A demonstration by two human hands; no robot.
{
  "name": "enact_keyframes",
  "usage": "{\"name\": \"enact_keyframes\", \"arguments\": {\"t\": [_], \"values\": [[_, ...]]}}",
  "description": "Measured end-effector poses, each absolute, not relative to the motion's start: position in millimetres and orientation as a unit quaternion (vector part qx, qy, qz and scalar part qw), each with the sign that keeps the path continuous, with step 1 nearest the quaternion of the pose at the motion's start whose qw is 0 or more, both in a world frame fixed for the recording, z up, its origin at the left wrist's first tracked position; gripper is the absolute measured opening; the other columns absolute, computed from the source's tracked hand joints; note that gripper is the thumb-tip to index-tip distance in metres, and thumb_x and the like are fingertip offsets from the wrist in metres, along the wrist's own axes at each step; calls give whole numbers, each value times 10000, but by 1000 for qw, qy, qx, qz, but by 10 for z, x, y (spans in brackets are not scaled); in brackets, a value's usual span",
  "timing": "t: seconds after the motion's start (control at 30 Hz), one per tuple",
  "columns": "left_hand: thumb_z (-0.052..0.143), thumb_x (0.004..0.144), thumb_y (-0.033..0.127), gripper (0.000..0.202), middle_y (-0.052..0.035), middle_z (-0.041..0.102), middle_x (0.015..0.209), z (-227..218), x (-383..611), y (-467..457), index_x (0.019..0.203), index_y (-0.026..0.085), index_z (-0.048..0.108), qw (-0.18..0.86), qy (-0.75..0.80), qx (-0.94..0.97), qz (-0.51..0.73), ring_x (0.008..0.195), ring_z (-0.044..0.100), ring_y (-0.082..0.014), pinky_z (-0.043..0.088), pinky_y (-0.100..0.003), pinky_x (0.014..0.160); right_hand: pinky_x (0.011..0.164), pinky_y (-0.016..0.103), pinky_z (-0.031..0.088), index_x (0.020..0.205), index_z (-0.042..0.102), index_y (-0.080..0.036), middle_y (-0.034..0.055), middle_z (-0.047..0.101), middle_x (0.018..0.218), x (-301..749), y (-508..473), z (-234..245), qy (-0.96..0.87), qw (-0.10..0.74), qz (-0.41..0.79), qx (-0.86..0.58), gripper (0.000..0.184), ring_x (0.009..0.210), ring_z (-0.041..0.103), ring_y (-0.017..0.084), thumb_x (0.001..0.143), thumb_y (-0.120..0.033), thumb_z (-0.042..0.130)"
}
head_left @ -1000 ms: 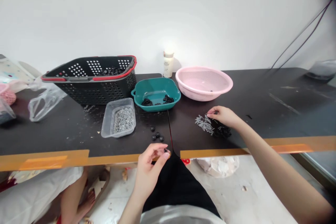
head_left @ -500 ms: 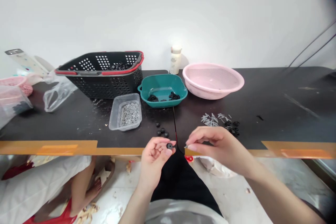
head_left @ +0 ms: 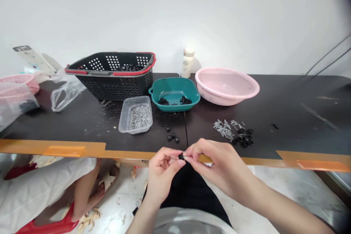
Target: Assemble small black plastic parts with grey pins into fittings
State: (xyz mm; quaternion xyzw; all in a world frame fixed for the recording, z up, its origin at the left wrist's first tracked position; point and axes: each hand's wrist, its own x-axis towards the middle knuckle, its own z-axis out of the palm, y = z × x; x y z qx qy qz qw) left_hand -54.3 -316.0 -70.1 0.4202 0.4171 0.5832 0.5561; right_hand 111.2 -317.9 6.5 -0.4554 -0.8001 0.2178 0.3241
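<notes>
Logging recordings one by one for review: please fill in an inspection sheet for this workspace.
Surface: black table, orange tape on front edge.
Job's things: black ring pinched at table edge; loose rings, metal pins on table.
Clutter: clear tub, teal dish, pink bowl, black basket, plastic bag, bottle.
Hands: left hand, right hand, fingers meeting on the ring.
Cables: two dark cables, right wall.
Surroundings: white wall; another person's leg, left.

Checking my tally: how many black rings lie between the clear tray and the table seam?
4 black rings: one rearmost, two in the middle, one by the seam; none seems hidden.
</notes>
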Motion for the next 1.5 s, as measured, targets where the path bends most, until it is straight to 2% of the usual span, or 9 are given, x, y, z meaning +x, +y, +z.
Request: {"name": "enact_keyframes", "arguments": {"t": [0.2, 0.37, 0.43, 0.57, 0.7, 1.07, 1.2, 1.3, 1.5], "values": [[823, 688, 289, 196, 3, 697, 660, -737, -518, -3170, 791, 161, 717, 631, 382, 367, 567, 592, 640, -86, 548, -174, 610, 610, 248, 500, 878, 653, -251, 20, 731, 810, 1133, -3217, -37, -837, 312, 146, -425, 178, 673, 672, 161, 933, -160, 510], [809, 719, 346, 305, 33, 672, 665, -755, -425, -3208, 961, 197, 699, 670, 368, 344, 545, 612, 643, -87, 581, -191, 607, 644, 268, 510, 903, 651, -234, 33, 726, 831, 1148, -3257, -100, -814, 340, 172, -438, 155, 713, 658, 164, 936, -165, 517], [793, 734, 374, 320, 12, 689, 706, -772, -393, -3215, 989, 198, 712, 681, 374, 355, 521, 652, 663, -106, 593, -203, 613, 658, 269, 527, 941, 646, -233, 25, 720, 840, 1258, -3225, -128, -779, 362, 237, -454, 57, 724, 652, 164, 900, -238, 607], [744, 771, 448, 367, -60, 727, 833, -833, -376, -3210, 1029, 187, 739, 679, 387, 377, 497, 737, 690, -152, 614, -244, 639, 699, 330, 530, 885, 675, -232, 48, 719, 853, 1878, -3005, -249, -678, 387, 231, -581, 203, 734, 642, 200, 841, -429, 664], [711, 794, 481, 350, -59, 709, 813, -855, -391, -3198, 966, 178, 751, 667, 385, 405, 494, 712, 677, -152, 616, -262, 642, 733, 407, 490, 900, 706, -228, 89, 727, 874, 2696, -2736, -435, -605, 289, 68, -738, 306, 768, 633, 264, 814, -506, 611], [667, 851, 440, 254, 9, 676, 734, -809, -372, -3164, 949, 206, 690, 651, 384, 445, 480, 631, 669, -96, 562, -202, 672, 666, 410, 503, 764, 722, -233, 66, 737, 768, 2983, -2563, -665, -595, 246, 121, -756, 220, 724, 665, 290, 700, -440, 683], [712, 818, 413, 296, 22, 664, 733, -771, -385, -3133, 1042, 227, 651, 641, 367, 435, 514, 622, 657, -99, 562, -210, 655, 777, 400, 564, 970, 657, -219, 84, 736, 904, 2810, -2659, -511, -589, 356, 207, -696, 339, 847, 696, 262, 736, -463, 690], [735, 797, 401, 269, 12, 668, 736, -705, -382, -3133, 967, 214, 646, 632, 362, 433, 531, 641, 655, -110, 564, -219, 654, 766, 370, 605, 927, 607, -222, 85, 736, 935, 2449, -2826, -337, -580, 461, 319, -591, 354, 848, 712, 240, 707, -439, 781], [757, 779, 342, 188, -10, 664, 770, -535, -380, -3210, 888, 200, 699, 564, 402, 466, 550, 674, 646, -114, 543, -202, 660, 788, 348, 629, 950, 696, -231, 67, 759, 1006, 1665, -3087, -154, -667, 451, 376, -458, 168, 908, 728, 228, 803, -296, 746]]}}
